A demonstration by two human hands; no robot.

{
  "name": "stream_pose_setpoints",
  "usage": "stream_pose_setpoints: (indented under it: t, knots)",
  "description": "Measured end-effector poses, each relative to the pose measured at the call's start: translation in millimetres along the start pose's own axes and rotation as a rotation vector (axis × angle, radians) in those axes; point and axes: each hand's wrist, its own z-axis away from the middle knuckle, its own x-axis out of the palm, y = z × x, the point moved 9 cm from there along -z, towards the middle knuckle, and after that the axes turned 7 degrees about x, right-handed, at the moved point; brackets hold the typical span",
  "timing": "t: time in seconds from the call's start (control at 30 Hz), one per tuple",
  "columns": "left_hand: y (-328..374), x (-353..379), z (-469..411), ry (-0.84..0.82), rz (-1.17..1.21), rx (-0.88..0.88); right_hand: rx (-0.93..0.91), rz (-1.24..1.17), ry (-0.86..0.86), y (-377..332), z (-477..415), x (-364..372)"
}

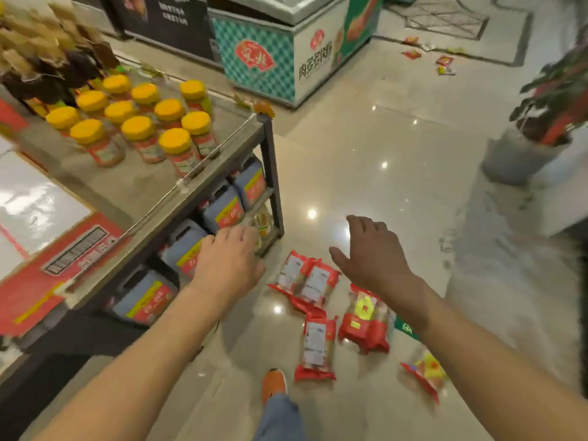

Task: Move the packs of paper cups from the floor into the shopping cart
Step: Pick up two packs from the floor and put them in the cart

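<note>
- Left grip [230, 259]: released, fingers spread, palm down, holding nothing; lower centre of frame, in front of the shelf edge.
- Right grip [372, 253]: released, fingers loosely splayed, holding nothing; centre of frame, above the packs.
- Packs of paper cups [316, 345]: red-ended clear sleeves lying scattered on the floor [381, 138], lower centre. Two lie side by side just below the hands, one nearer the orange shoe [273, 385], a pair under the right forearm, one at lower right.
- Shelf unit [197, 192], left of frame: yellow-lidded jars [136, 128] on top; blue jugs [222, 208] with red-yellow labels on the tier below.
- Chest freezer [286, 58], top centre.
- Potted plant [547, 122], right edge.
- Frame motion-blurred; label text unreadable.
</note>
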Motion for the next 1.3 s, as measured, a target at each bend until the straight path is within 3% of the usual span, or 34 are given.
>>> stream_pose_setpoints:
  t: [0.17, 0.33, 0.5, 0.73, 0.93, 1.1, 1.3]
  knots:
    - [9, 25, -83, -0.049, -0.017, 0.114, 0.133, -0.005, -0.041, 23, -48, 40]
    - [36, 97, -160, -0.123, -0.051, 0.192, 0.216, -0.03, -0.121, 54, -96, 120]
    - [55, 219, -242, -0.154, -0.063, 0.192, 0.193, -0.012, -0.167, 74, -163, 244]
    - [72, 458, -341, -0.194, -0.13, 0.22, 0.145, 0.031, -0.174, 104, -250, 476]
    - [66, 619, -415, -0.151, -0.166, 0.207, 0.136, 0.02, -0.126, 115, -315, 645]
    - [55, 714, -460, -0.116, -0.218, 0.203, 0.146, 0.012, -0.102, 115, -354, 744]
    - [32, 775, -487, -0.095, -0.096, 0.164, 0.213, -0.047, -0.087, 120, -375, 811]
